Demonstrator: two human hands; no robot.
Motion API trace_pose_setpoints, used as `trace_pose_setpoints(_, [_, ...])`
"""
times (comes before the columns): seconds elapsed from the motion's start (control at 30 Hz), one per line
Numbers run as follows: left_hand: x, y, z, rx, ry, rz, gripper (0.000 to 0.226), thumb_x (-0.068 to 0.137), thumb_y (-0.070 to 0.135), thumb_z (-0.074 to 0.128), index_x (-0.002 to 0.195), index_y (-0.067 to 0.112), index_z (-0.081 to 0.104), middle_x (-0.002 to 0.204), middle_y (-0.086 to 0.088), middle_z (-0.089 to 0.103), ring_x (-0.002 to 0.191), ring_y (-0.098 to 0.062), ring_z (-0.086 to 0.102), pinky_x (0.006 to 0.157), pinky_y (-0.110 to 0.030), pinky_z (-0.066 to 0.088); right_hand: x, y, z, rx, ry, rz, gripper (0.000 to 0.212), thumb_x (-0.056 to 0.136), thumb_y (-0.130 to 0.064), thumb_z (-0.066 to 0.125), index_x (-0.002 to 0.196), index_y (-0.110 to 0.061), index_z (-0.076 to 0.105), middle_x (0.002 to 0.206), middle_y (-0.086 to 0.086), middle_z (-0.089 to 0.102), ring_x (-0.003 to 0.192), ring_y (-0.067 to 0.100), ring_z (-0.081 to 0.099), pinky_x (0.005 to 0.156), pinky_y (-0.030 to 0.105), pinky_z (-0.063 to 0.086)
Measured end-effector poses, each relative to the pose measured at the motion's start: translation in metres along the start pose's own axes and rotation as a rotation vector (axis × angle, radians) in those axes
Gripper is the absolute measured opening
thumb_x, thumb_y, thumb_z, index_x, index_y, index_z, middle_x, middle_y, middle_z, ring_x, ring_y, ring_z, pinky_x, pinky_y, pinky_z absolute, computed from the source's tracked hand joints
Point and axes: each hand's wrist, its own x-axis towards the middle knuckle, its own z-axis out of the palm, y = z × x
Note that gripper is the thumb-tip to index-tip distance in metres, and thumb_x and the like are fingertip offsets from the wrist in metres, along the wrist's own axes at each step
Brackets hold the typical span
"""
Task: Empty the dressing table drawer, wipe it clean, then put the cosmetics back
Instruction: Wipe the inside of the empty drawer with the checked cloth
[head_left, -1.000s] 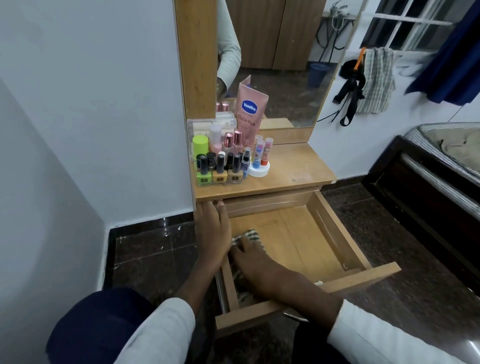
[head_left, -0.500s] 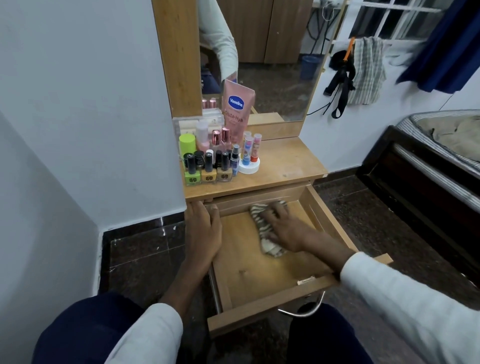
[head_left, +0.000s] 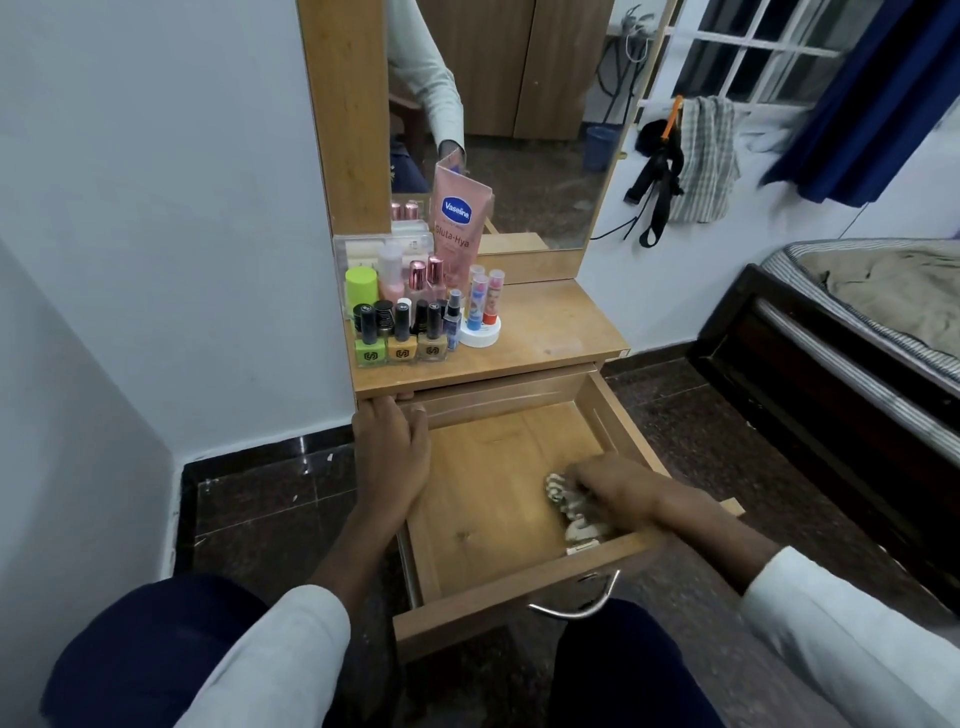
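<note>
Reading "Vaseline Gluta-Hya": pink tube (head_left: 458, 228), tabletop.

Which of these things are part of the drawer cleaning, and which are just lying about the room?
Part of the job:
drawer
cloth under the right hand
left hand on the drawer's side
cosmetics waiting on the tabletop

Just lying about:
checked towel
black strap
bed
blue curtain

cloth (head_left: 574, 512) mostly under blurred right hand (head_left: 613, 488), bed (head_left: 878, 312) cut off
</note>
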Motion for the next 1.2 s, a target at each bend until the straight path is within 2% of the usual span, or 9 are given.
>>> trace_pose_setpoints(0.1, [0.000, 0.002, 0.000, -0.006, -0.020, -0.015, 0.026, 0.109, 0.033, 0.049, 0.113, 0.007, 0.056, 0.116, -0.015, 0.056, 0.111, -0.028, 0.054, 0.079, -0.034, 0.039, -0.009, 0.000, -0.009, 0.746, -0.067, -0.084, 0.013, 0.103, -0.028, 0.064, 0.115, -0.024, 0.067, 0.112, 0.010, 0.073, 0.102, 0.029, 0.067, 0.078, 0.034, 0.053])
trace_pose_setpoints(0.27, [-0.004, 0.004, -0.006, -0.065, -0.046, -0.031, 0.025, 0.110, 0.031, 0.047, 0.118, 0.008, 0.053, 0.124, -0.014, 0.055, 0.118, -0.028, 0.052, 0.086, -0.035, 0.038, -0.017, -0.022, -0.021, 1.958, -0.082, -0.248, 0.042, 0.101, -0.014, 0.063, 0.137, 0.008, 0.060, 0.127, 0.031, 0.067, 0.103, 0.035, 0.074, 0.096, 0.048, 0.060])
trace_pose_setpoints(0.53, [-0.002, -0.002, -0.004, -0.171, -0.046, 0.013, 0.016, 0.108, 0.030, 0.050, 0.107, 0.014, 0.050, 0.123, -0.014, 0.054, 0.122, -0.034, 0.050, 0.097, -0.049, 0.047, -0.014, -0.086, -0.022, 2.509, 0.016, -0.315, 0.113, 0.089, -0.091, 0.026, 0.138, 0.004, 0.063, 0.143, 0.029, 0.060, 0.128, 0.041, 0.064, 0.113, 0.051, 0.049])
trace_pose_setpoints(0.63, [-0.003, -0.006, -0.005, -0.188, -0.040, 0.046, 0.037, 0.101, 0.049, 0.041, 0.107, 0.015, 0.052, 0.117, -0.013, 0.056, 0.115, -0.035, 0.053, 0.093, -0.054, 0.051, -0.019, -0.102, -0.023, 2.497, 0.040, -0.414, 0.110, 0.082, -0.086, 0.053, 0.145, 0.004, 0.056, 0.150, 0.027, 0.055, 0.133, 0.040, 0.061, 0.112, 0.050, 0.050])
trace_pose_setpoints(0.73, [-0.004, -0.005, -0.007, -0.188, -0.054, 0.041, 0.027, 0.100, 0.041, 0.043, 0.102, 0.015, 0.051, 0.114, -0.014, 0.054, 0.112, -0.036, 0.053, 0.089, -0.051, 0.049, -0.007, -0.111, -0.017, 2.308, 0.128, -0.271, 0.074, 0.073, -0.032, 0.093, 0.132, 0.003, 0.066, 0.124, 0.021, 0.072, 0.107, 0.035, 0.073, 0.089, 0.044, 0.062])
trace_pose_setpoints(0.83, [-0.004, -0.004, -0.007, -0.193, -0.061, 0.044, 0.020, 0.106, 0.035, 0.048, 0.104, 0.015, 0.051, 0.117, -0.015, 0.054, 0.115, -0.036, 0.053, 0.091, -0.053, 0.050, -0.003, -0.110, -0.014, 2.291, 0.229, -0.091, 0.047, 0.083, 0.014, 0.065, 0.129, 0.009, 0.059, 0.112, 0.025, 0.072, 0.088, 0.036, 0.074, 0.070, 0.041, 0.065])
trace_pose_setpoints(0.97, [-0.004, -0.001, -0.007, -0.177, -0.047, 0.013, 0.023, 0.106, 0.036, 0.051, 0.107, 0.014, 0.052, 0.121, -0.013, 0.054, 0.118, -0.033, 0.053, 0.094, -0.055, 0.052, -0.010, -0.085, -0.015, 2.296, 0.294, -0.196, 0.049, 0.083, 0.020, 0.041, 0.126, 0.006, 0.059, 0.122, 0.024, 0.073, 0.105, 0.040, 0.069, 0.087, 0.049, 0.061])
trace_pose_setpoints(1.07, [-0.006, 0.001, -0.006, -0.160, -0.043, 0.007, 0.018, 0.106, 0.027, 0.055, 0.110, 0.011, 0.050, 0.124, -0.014, 0.053, 0.120, -0.032, 0.053, 0.098, -0.052, 0.051, -0.019, -0.040, -0.030, 1.537, 0.491, -0.069, 0.033, 0.093, 0.011, 0.047, 0.110, -0.012, 0.064, 0.078, -0.005, 0.073, 0.081, 0.028, 0.063, 0.064, 0.037, 0.053])
trace_pose_setpoints(1.2, [-0.008, 0.004, -0.006, -0.192, -0.014, -0.019, 0.018, 0.104, 0.021, 0.059, 0.112, 0.007, 0.050, 0.118, -0.011, 0.051, 0.112, -0.028, 0.054, 0.094, -0.045, 0.050, -0.034, 0.028, -0.058, 0.637, 0.138, -0.232, 0.023, 0.106, -0.021, 0.058, 0.126, -0.030, 0.063, 0.111, -0.009, 0.074, 0.100, 0.006, 0.071, 0.086, 0.028, 0.059])
